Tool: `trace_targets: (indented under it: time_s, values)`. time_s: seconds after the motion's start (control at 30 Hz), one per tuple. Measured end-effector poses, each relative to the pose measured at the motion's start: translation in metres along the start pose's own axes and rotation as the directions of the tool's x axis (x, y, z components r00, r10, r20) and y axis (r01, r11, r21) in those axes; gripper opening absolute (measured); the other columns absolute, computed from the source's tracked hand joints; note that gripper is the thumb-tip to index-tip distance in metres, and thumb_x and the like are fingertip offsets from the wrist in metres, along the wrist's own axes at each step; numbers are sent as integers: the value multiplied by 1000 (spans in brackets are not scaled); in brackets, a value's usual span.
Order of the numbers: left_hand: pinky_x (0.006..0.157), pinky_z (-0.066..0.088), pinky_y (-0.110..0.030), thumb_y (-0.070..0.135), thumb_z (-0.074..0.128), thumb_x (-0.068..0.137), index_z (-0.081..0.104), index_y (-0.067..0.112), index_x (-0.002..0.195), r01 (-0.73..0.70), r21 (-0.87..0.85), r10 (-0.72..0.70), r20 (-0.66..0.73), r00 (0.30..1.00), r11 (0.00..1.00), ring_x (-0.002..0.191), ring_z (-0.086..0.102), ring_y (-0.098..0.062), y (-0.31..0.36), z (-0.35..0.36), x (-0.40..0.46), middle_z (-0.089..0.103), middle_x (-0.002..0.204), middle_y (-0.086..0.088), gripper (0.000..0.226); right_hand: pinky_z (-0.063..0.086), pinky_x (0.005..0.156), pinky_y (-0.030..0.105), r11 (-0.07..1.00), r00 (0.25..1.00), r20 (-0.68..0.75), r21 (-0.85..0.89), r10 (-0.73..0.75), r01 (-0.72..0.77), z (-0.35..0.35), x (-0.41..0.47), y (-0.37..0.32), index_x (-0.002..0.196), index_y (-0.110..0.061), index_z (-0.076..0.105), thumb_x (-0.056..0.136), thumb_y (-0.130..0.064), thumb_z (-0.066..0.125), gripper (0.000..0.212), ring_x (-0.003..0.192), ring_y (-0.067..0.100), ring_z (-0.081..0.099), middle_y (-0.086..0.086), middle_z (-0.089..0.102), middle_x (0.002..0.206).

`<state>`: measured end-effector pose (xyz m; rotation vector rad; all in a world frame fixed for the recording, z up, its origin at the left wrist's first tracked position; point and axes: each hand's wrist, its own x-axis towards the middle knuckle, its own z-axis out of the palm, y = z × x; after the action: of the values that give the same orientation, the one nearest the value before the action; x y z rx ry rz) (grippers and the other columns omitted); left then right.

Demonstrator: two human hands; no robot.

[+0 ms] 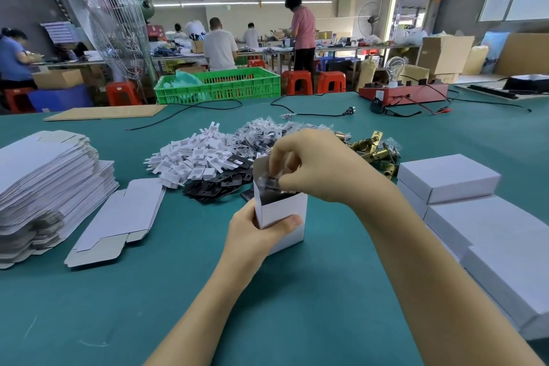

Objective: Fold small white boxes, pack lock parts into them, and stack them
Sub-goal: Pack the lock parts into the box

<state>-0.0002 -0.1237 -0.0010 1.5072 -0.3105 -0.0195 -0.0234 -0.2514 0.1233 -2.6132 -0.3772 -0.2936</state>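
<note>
Item in hand: small white folded cardboard box (pixel 282 217), frame centre, gripped by left hand (pixel 252 235); right hand (pixel 315 166) fingers pinch bagged lock part (pixel 269 183) into it. Right: closed white boxes (pixel 448 177) stacked. Left: tall pile of flat white box blanks (pixel 44 175) unfolded; most work likely remains.

Bright, even overhead tube light; soft shadows, wide-angle bending at edges.

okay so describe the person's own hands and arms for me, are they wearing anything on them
Both arms are bare up to the frame's edge: no sleeves show. The left hand and right hand wear no gloves, and no rings, watch or wristband are visible. Fingers are uncovered.
</note>
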Motion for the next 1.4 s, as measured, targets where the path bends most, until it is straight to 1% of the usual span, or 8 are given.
trace_targets:
  time_s: [0.13, 0.3, 0.43, 0.57, 0.83, 1.0, 1.17, 1.4]
  values:
    - [66, 51, -13, 9, 83, 76, 71, 31, 94, 5, 10, -5, -4, 1000, 1000, 81, 67, -2, -3, -1, 2, 75, 90, 11, 30, 50, 64, 24, 999, 996, -76, 8, -38, 39, 1, 2, 0, 79, -19, 71, 77, -5, 66, 15, 68, 9, 61, -5, 69, 76]
    - [66, 49, -11, 13, 83, 72, 71, 23, 98, -8, 10, 7, 37, 999, 1000, 82, 68, -2, -2, -1, 1, 75, 90, 9, 30, 46, 49, 20, 993, 974, 226, -114, 28, -2, 8, 3, -2, 88, -18, 75, 82, 3, 46, 36, 42, 7, 54, 1, 69, 75]
    - [65, 51, -13, 22, 81, 65, 72, 34, 89, 5, -5, -5, 13, 1000, 1000, 79, 67, -1, -1, 1, 1, 75, 88, 10, 27, 36, 42, 9, 997, 995, 104, -70, -4, 12, -2, 2, 2, 89, -17, 77, 80, 2, 47, 36, 44, 0, 50, -4, 68, 72]
    - [64, 49, -12, 26, 77, 65, 73, 39, 87, -6, -1, 6, 29, 1000, 1000, 78, 66, 0, 0, 0, 1, 74, 88, 12, 27, 47, 50, 11, 994, 993, 90, 91, -72, 64, -6, -3, 1, 98, -22, 73, 83, 2, 42, 41, 51, -3, 58, -7, 71, 90]
    - [60, 47, -9, 11, 83, 76, 70, 25, 94, 16, -3, -16, 24, 1000, 1000, 73, 66, 3, -3, 0, 3, 74, 82, 13, 26, 55, 69, 35, 971, 980, 201, -231, -11, 58, 12, 3, -1, 93, -12, 75, 79, -1, 49, 32, 74, 24, 59, 9, 72, 91]
    - [62, 47, -10, 29, 77, 66, 70, 28, 93, 7, 5, -7, 23, 1000, 1000, 76, 65, 2, -1, 0, 2, 73, 84, 13, 29, 47, 54, 9, 993, 990, 117, 103, -72, 60, 3, 0, -1, 96, -23, 74, 89, -20, 61, 15, 70, 2, 62, -10, 69, 79]
    - [61, 47, -8, 32, 75, 65, 69, 32, 94, 15, 15, -16, 25, 1000, 1000, 80, 65, 3, -2, -1, 2, 73, 87, 15, 30, 39, 48, 3, 992, 992, 97, 110, -80, 69, 9, 3, -3, 96, -20, 72, 84, -26, 71, 14, 56, -15, 53, -20, 61, 68]
    - [63, 48, -9, 30, 77, 66, 70, 29, 96, -4, 13, 3, 37, 999, 1000, 80, 66, 2, -5, -1, 3, 74, 88, 13, 30, 53, 56, 30, 1000, 993, 117, 15, 10, -11, 13, 7, -3, 87, -14, 74, 81, -14, 66, 11, 65, 20, 63, 6, 72, 79]
